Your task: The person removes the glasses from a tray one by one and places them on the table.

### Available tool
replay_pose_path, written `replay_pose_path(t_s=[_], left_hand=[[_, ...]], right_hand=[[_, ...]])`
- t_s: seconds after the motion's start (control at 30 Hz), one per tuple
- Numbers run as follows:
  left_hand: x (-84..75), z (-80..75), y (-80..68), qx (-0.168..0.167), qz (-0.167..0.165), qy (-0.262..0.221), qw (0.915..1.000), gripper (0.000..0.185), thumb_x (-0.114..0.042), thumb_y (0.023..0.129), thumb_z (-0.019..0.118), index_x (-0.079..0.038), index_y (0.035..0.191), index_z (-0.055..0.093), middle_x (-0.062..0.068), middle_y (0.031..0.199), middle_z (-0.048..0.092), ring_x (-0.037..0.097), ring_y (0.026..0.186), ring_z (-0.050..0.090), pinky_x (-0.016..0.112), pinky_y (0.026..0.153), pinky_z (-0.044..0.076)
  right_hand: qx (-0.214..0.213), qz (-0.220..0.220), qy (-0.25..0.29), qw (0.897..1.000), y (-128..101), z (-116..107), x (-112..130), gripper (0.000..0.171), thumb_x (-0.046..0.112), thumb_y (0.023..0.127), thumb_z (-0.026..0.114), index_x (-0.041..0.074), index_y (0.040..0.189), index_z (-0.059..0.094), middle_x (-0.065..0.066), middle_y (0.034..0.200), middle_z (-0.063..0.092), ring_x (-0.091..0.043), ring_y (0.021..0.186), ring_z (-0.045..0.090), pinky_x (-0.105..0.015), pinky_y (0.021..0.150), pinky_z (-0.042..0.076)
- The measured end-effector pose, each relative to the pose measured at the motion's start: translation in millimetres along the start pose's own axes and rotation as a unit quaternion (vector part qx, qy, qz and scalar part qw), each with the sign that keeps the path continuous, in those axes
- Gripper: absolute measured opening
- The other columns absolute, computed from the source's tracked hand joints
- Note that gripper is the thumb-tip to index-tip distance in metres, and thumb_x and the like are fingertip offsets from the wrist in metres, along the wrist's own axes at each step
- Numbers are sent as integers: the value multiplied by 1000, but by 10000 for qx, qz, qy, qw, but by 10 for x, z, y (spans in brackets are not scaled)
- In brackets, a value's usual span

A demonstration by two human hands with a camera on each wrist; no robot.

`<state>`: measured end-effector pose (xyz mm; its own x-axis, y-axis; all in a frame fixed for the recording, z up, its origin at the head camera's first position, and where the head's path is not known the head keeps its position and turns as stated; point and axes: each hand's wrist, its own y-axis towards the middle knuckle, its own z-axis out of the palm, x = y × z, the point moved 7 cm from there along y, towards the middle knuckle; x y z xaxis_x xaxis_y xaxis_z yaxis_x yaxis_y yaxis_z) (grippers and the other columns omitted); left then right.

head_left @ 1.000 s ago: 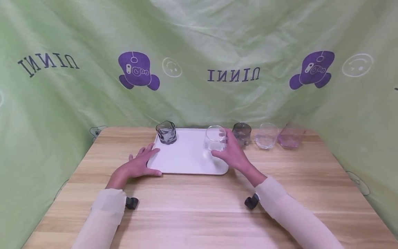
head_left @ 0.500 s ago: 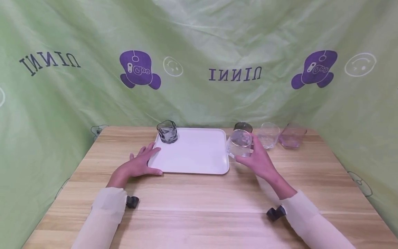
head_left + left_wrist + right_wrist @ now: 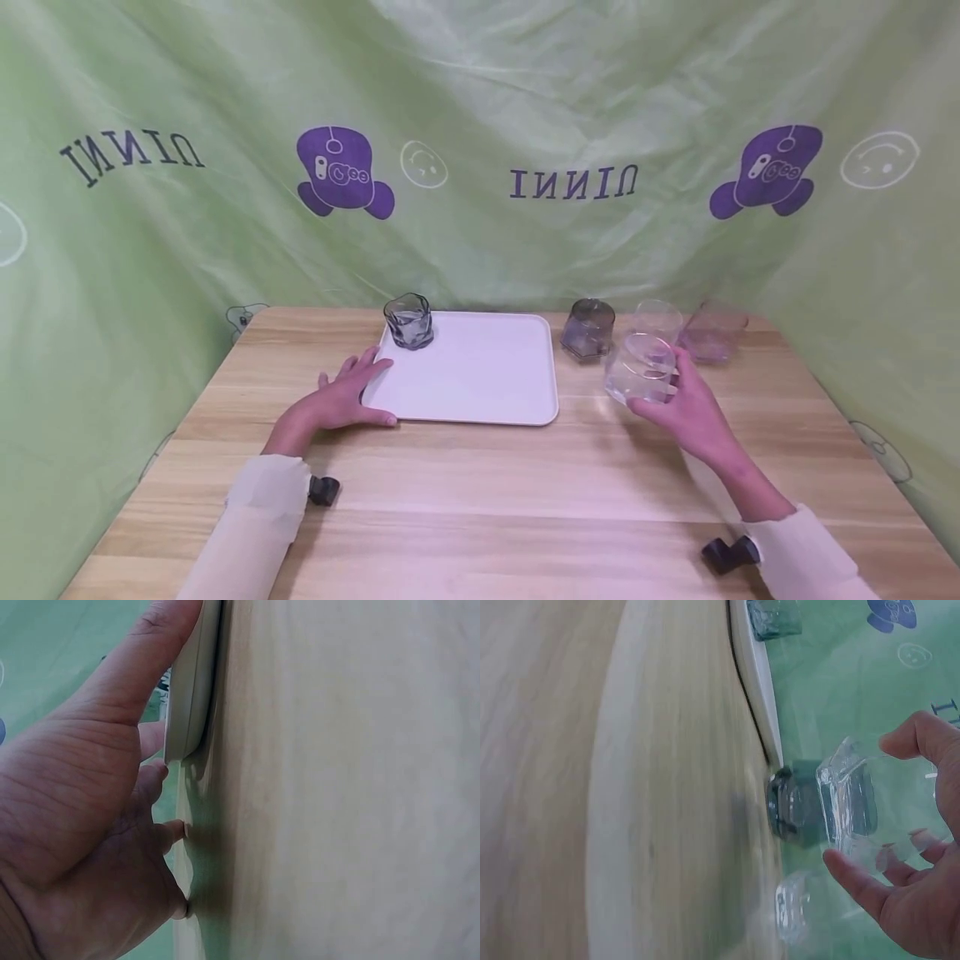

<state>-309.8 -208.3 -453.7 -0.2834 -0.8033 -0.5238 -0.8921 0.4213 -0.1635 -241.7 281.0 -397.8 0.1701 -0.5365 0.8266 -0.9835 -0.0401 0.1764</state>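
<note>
My right hand [image 3: 678,400] grips a clear glass [image 3: 639,369] and holds it a little above the wooden table, right of the white tray [image 3: 480,400]; in the right wrist view the clear glass [image 3: 851,799] sits between thumb and fingers of that hand [image 3: 907,900]. My left hand [image 3: 341,398] rests flat on the tray's near left corner, thumb along the white tray's rim [image 3: 191,690], fingers straight. A grey wavy glass [image 3: 408,321] stands on the tray's far left corner.
A dark grey glass [image 3: 588,327], another clear glass [image 3: 660,318] and a pinkish glass [image 3: 712,333] stand in a row at the table's back right. Green cloth walls surround the table [image 3: 480,500] on three sides.
My right hand has carried the clear glass rightwards, from over the tray's far right part to a spot off the tray near the row of glasses. The left hand has stayed put.
</note>
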Motion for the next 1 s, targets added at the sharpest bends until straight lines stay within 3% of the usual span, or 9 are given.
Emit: replay_pose_path(t_s=[0.1, 0.2, 0.37, 0.5, 0.77, 1.0], left_hand=[[9, 9, -1, -17, 14, -6, 10000, 111, -60, 80, 82, -9, 162, 29, 22, 170, 1, 54, 151, -4, 85, 103, -7], [17, 9, 0, -24, 34, -24, 10000, 111, -60, 80, 82, -9, 162, 29, 22, 170, 1, 54, 151, -4, 85, 102, -7], [26, -12, -5, -47, 31, -6, 10000, 112, -61, 79, 82, -9, 162, 29, 21, 170, 1, 53, 151, -4, 85, 102, -8], [20, -16, -8, -29, 31, -8, 10000, 111, -61, 79, 82, -9, 162, 29, 21, 170, 0, 54, 151, -5, 85, 102, -7], [11, -7, 9, -47, 43, -52, 10000, 111, -61, 79, 82, -9, 162, 29, 22, 170, 1, 54, 151, -5, 85, 102, -8], [23, 10, 16, -50, 45, -60, 10000, 111, -61, 79, 82, -10, 162, 29, 22, 170, 1, 54, 151, -5, 84, 102, -8]], right_hand=[[-28, -57, -35, 10000, -50, -106, -74, 95, 8, 83, 86, -3, 155, 25, -36, 138, 47, -57, 118, 55, -25, 81, 57], [-74, -135, 41, 9999, -83, -206, -138, 88, 4, 84, 84, -2, 152, 29, -35, 138, 46, -55, 118, 55, -18, 78, 55], [-148, -257, 168, 9994, -100, -355, -229, 83, -3, 84, 81, -2, 149, 30, -32, 143, 40, -49, 112, 56, -24, 73, 59], [-176, -73, 28, 9998, -110, -469, -313, 87, 0, 86, 81, -2, 152, 26, -32, 144, 38, -42, 108, 58, -25, 71, 59], [-209, 468, -387, 9979, -104, -620, -515, 93, 12, 89, 82, -4, 156, 19, -41, 143, 36, -61, 120, 48, -18, 71, 53], [-218, 707, -645, 9952, -97, -679, -637, 97, 22, 90, 82, -6, 156, 17, -46, 137, 39, -62, 117, 49, -37, 75, 55]])
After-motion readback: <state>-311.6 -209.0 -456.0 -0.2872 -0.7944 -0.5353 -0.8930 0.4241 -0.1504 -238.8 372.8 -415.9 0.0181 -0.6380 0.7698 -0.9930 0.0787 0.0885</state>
